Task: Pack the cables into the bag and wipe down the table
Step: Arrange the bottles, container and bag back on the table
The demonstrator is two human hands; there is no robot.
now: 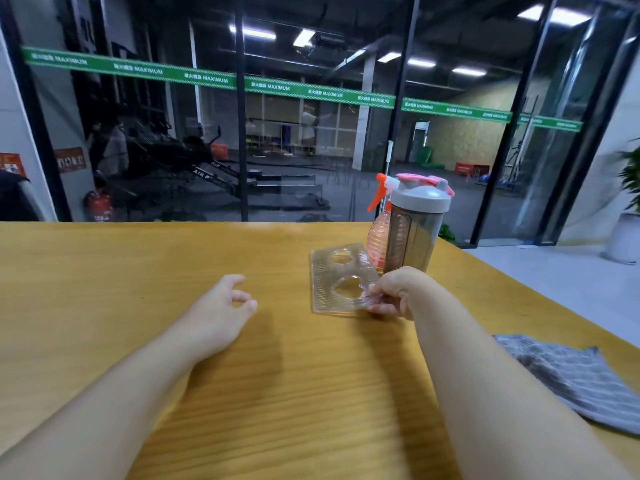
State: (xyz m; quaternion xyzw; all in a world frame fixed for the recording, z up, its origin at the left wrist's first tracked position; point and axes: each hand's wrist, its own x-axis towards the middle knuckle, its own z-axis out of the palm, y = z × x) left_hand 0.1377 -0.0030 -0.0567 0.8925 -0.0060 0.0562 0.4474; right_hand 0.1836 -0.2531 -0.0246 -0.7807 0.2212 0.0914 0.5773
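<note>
A clear ribbed plastic tray [341, 278] with moulded hollows lies on the wooden table [138, 265] right of centre. My right hand [394, 292] pinches its near right corner. My left hand [221, 310] hovers over the table's middle, fingers loosely curled and holding nothing. A grey striped cloth [571, 379] lies crumpled at the table's right edge, beside my right forearm. No cables and no bag are in view.
A grey shaker bottle [415, 226] with a pink-trimmed lid stands just behind the tray. A pink spray bottle [377, 237] with an orange trigger stands behind it. A glass wall runs behind the table's far edge. A potted plant [628, 216] is on the floor at right.
</note>
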